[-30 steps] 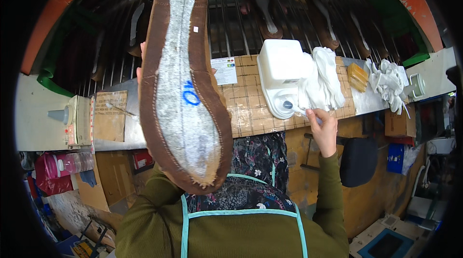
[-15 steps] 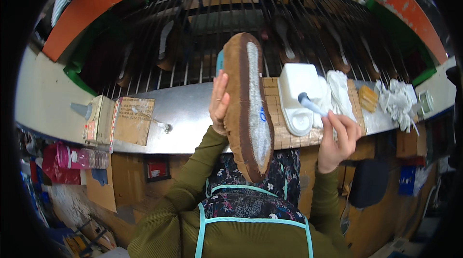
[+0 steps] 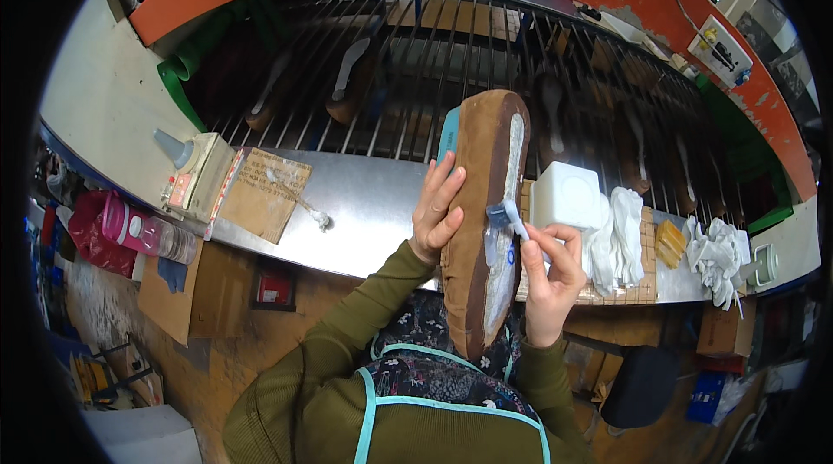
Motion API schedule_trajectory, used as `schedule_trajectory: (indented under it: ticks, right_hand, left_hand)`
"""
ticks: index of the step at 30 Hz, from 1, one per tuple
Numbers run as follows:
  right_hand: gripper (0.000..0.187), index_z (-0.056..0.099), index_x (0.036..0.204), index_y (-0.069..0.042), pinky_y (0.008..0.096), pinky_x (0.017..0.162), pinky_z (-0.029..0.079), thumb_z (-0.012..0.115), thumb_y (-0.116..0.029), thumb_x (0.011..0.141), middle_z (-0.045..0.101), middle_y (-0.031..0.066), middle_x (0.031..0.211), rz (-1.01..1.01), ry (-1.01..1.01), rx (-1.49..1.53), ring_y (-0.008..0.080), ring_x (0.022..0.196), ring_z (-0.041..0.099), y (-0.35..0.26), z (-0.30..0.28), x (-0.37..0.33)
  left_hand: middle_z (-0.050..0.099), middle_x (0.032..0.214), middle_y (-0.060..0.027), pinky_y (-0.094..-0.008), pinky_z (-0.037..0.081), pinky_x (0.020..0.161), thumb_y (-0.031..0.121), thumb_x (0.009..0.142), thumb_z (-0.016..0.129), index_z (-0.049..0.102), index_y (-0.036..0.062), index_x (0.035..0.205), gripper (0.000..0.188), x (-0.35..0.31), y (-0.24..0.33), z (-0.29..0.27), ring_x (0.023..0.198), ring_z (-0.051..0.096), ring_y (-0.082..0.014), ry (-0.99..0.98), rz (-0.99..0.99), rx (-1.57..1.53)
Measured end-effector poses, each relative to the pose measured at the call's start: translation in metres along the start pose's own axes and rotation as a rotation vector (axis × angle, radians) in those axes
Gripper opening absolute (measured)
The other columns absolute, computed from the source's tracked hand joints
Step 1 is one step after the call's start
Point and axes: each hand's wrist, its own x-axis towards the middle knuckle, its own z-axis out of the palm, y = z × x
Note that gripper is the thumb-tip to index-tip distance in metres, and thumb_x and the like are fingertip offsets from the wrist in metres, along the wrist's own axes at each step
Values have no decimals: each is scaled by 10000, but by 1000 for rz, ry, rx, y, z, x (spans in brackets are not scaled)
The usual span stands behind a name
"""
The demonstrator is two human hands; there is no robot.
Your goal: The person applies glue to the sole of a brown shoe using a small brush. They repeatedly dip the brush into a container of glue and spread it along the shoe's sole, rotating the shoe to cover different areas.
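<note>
For even brushing, we judged, the brown shoe (image 3: 475,165) wanted a steady hold and the brush (image 3: 501,213) short, light strokes along the curved edge, with the pale streak (image 3: 491,248) beneath it spread thin rather than left to pool. Turning the shoe in small steps would probably have kept each stretch of rim facing the bristles.

We had the shoe tilted on edge above the worktop (image 3: 373,204), its sole facing right. Our left grip (image 3: 436,214) was clamped on its left flank, thumb on the brown suede and fingers pointing up toward the teal part (image 3: 449,134). Our right grip (image 3: 555,273) was closed in a pinch on the brush handle, just right of the sole; the bristles seemed to touch the dark rim, between both grips. The white container (image 3: 566,192) stood just beyond the right grip.
</note>
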Motion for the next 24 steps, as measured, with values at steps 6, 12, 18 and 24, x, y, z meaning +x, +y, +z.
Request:
schedule_trajectory:
  ticks: [6,12,18,24]
  right_hand:
    - [158,721,993,-34,176,541,390,685,-61,841,488,34,953,-96,54,-9,73,790,489,6,5,37]
    - [157,724,984,-40,179,540,389,693,-45,830,498,30,929,-256,93,-123,68,776,486,3,2,74]
    - [186,737,964,-72,207,533,395,730,-40,781,530,46,933,-420,15,-191,94,666,512,10,-13,89]
    - [159,738,930,-66,221,533,385,741,-58,771,538,33,882,-381,-162,-196,100,689,519,12,-27,80]
  left_hand:
    - [445,1380,-222,-640,220,1066,164,949,467,449,24,1306,384,4,7,-2,1296,389,-456,-46,-104,-83]
    - [436,1383,-239,-639,207,1071,194,949,468,456,-46,1315,438,3,8,-7,1298,385,-457,-82,-182,-143]
    - [467,1352,-225,-666,247,1042,135,938,498,471,119,1233,297,10,10,-9,1255,419,-491,-111,-198,-119]
    - [471,1347,-230,-669,276,1025,75,903,545,427,159,1191,322,13,-1,-7,1230,440,-505,-119,-76,-33]
